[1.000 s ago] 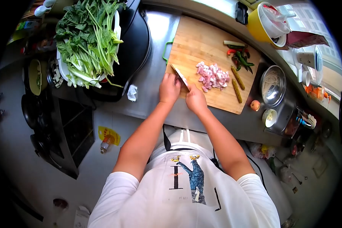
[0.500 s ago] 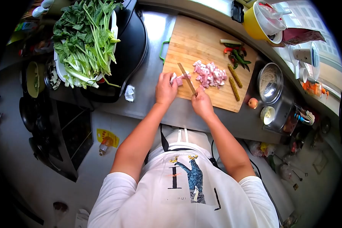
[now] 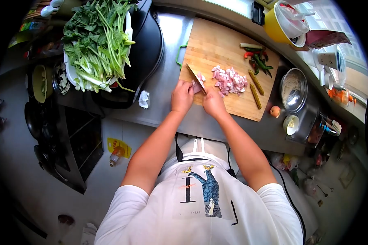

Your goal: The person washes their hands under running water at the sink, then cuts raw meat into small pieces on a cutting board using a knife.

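Observation:
My right hand [image 3: 214, 102] is closed round the handle of a kitchen knife [image 3: 196, 78]. The blade slants up and to the left, over a strip of pale pink meat [image 3: 197, 86] near the front edge of the wooden cutting board [image 3: 210, 38]. With fingers curled, my left hand [image 3: 182, 96] grips the left end of that strip, close beside the blade. A heap of diced meat [image 3: 230, 81] lies just right of the knife. Farther right on the board are two brownish-green pickled-looking sticks [image 3: 255, 96] and red and green chili peppers [image 3: 260, 63].
Leafy greens [image 3: 98, 45] fill a white tray on the left, by a black appliance [image 3: 151, 49]. Right of the board stand a steel bowl [image 3: 293, 100], an onion-like bulb [image 3: 275, 111] and a small white bowl [image 3: 290, 124]. Crumpled white paper [image 3: 144, 99] lies on the counter.
The knife and my right hand have shifted left, bringing the blade nearer my left hand and over the meat strip. The whole view has moved slightly.

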{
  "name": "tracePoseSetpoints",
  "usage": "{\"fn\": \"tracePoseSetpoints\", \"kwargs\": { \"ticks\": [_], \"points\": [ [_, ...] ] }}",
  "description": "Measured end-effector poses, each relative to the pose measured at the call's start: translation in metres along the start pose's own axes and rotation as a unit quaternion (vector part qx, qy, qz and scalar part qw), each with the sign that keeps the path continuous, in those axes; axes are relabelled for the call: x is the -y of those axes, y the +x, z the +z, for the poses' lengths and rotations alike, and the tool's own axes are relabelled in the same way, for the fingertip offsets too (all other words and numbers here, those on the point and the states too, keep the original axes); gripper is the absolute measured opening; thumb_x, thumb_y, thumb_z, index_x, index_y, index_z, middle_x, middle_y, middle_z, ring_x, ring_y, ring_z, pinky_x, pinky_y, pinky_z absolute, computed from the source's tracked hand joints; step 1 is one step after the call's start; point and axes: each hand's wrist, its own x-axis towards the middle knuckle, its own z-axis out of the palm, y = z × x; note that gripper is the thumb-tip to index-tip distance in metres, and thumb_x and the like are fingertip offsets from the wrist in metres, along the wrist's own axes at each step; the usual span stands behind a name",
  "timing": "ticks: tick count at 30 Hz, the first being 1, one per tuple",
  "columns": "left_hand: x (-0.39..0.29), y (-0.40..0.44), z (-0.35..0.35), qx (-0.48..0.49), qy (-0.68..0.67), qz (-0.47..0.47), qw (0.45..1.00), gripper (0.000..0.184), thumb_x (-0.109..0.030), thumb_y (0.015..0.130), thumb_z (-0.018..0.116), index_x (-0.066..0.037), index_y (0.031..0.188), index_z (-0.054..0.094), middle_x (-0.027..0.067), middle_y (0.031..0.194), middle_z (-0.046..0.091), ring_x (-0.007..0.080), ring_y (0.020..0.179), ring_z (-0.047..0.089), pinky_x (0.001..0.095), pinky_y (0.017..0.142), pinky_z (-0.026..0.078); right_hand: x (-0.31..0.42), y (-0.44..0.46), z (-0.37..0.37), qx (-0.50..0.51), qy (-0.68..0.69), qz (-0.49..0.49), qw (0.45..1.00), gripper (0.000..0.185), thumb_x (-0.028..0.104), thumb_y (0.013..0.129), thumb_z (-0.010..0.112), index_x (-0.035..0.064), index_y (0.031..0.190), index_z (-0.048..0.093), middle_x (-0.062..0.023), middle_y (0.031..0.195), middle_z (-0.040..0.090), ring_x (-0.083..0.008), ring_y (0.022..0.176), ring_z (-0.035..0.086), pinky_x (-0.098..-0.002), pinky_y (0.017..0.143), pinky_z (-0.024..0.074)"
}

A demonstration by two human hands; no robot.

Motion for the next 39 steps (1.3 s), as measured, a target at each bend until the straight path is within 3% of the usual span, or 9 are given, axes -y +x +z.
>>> {"fn": "tracePoseSetpoints", "kwargs": {
  "ticks": [4, 7, 10, 14, 16, 21, 31, 36, 39],
  "points": [
    [0.001, -0.002, 0.003, -0.009, 0.001, -0.007, 1.000, 0.008, -0.005, 0.084, 0.067, -0.004, 0.091, 0.067, 0.0129, 0.091, 0.063, 0.0315, 0.076, 0.064, 0.0380, 0.068, 0.053, -0.022, -0.030, -0.018, -0.004, -0.014, 0.012, 1.000, 0.014, 0.009, 0.087, 0.052, 0.0018, 0.098, 0.057, -0.0287, 0.083, 0.063, -0.0467, 0.082, 0.062, -0.0503, 0.073, 0.0490],
    [0.000, -0.001, 0.004, -0.022, -0.038, -0.042, 0.998, 0.012, -0.006, 0.083, 0.068, -0.005, 0.094, 0.066, 0.0103, 0.091, 0.062, 0.0280, 0.074, 0.063, 0.0369, 0.068, 0.053, -0.020, -0.034, -0.033, -0.019, 0.026, 0.121, 0.992, 0.016, 0.011, 0.088, 0.053, 0.0019, 0.100, 0.054, -0.0300, 0.086, 0.064, -0.0477, 0.085, 0.062, -0.0523, 0.076, 0.0486],
    [-0.009, -0.005, 0.002, -0.024, -0.049, -0.083, 0.995, 0.012, -0.011, 0.083, 0.067, -0.007, 0.093, 0.062, 0.0117, 0.093, 0.060, 0.0340, 0.080, 0.063, 0.0438, 0.069, 0.052, -0.011, -0.044, -0.027, 0.004, 0.042, 0.087, 0.995, 0.015, 0.011, 0.087, 0.054, 0.0018, 0.099, 0.054, -0.0289, 0.085, 0.064, -0.0476, 0.084, 0.062, -0.0517, 0.075, 0.0486],
    [-0.004, -0.005, 0.002, -0.002, -0.012, -0.041, 0.999, 0.011, -0.011, 0.081, 0.068, -0.007, 0.088, 0.062, 0.0108, 0.089, 0.060, 0.0324, 0.077, 0.063, 0.0430, 0.066, 0.051, -0.002, -0.050, -0.009, 0.048, 0.077, 0.097, 0.991, 0.014, 0.011, 0.087, 0.056, 0.0003, 0.096, 0.053, -0.0295, 0.082, 0.063, -0.0473, 0.083, 0.062, -0.0511, 0.074, 0.0487],
    [-0.002, -0.004, 0.003, -0.004, 0.002, -0.012, 1.000, 0.010, -0.011, 0.080, 0.072, -0.006, 0.084, 0.063, 0.0096, 0.084, 0.061, 0.0259, 0.066, 0.063, 0.0370, 0.061, 0.052, 0.002, -0.052, -0.006, 0.046, 0.086, 0.096, 0.991, 0.014, 0.011, 0.087, 0.056, -0.0001, 0.095, 0.052, -0.0299, 0.081, 0.062, -0.0474, 0.083, 0.062, -0.0510, 0.074, 0.0487],
    [-0.005, -0.002, 0.003, 0.010, 0.009, -0.044, 0.999, 0.010, -0.014, 0.080, 0.070, -0.007, 0.080, 0.063, 0.0102, 0.083, 0.061, 0.0299, 0.072, 0.063, 0.0410, 0.063, 0.051, 0.009, -0.063, -0.009, 0.057, 0.060, 0.100, 0.992, 0.016, 0.011, 0.087, 0.055, -0.0005, 0.097, 0.052, -0.0304, 0.084, 0.063, -0.0483, 0.085, 0.062, -0.0518, 0.076, 0.0485],
    [-0.011, 0.004, 0.003, 0.044, 0.055, -0.061, 0.996, 0.010, -0.016, 0.081, 0.065, -0.007, 0.082, 0.061, 0.0125, 0.086, 0.063, 0.0364, 0.079, 0.062, 0.0468, 0.069, 0.051, 0.016, -0.060, -0.003, 0.036, 0.035, 0.108, 0.993, 0.019, 0.009, 0.086, 0.051, -0.0009, 0.102, 0.052, -0.0330, 0.089, 0.063, -0.0497, 0.088, 0.061, -0.0558, 0.077, 0.0471],
    [-0.006, 0.011, 0.002, 0.060, 0.064, -0.047, 0.995, 0.010, -0.015, 0.081, 0.065, -0.006, 0.082, 0.062, 0.0128, 0.087, 0.064, 0.0357, 0.081, 0.063, 0.0452, 0.070, 0.051, 0.025, -0.015, 0.015, -0.016, 0.041, 0.071, 0.997, 0.019, 0.007, 0.087, 0.049, 0.0007, 0.104, 0.052, -0.0312, 0.087, 0.064, -0.0494, 0.088, 0.062, -0.0557, 0.076, 0.0476],
    [-0.007, 0.010, 0.003, 0.058, 0.061, -0.047, 0.995, 0.011, -0.015, 0.080, 0.066, -0.006, 0.083, 0.062, 0.0123, 0.086, 0.065, 0.0347, 0.081, 0.063, 0.0435, 0.070, 0.051, 0.017, -0.039, 0.009, -0.012, 0.036, 0.066, 0.997, 0.019, 0.009, 0.088, 0.047, 0.0016, 0.104, 0.052, -0.0302, 0.086, 0.064, -0.0491, 0.087, 0.062, -0.0552, 0.076, 0.0480]
  ]
}}
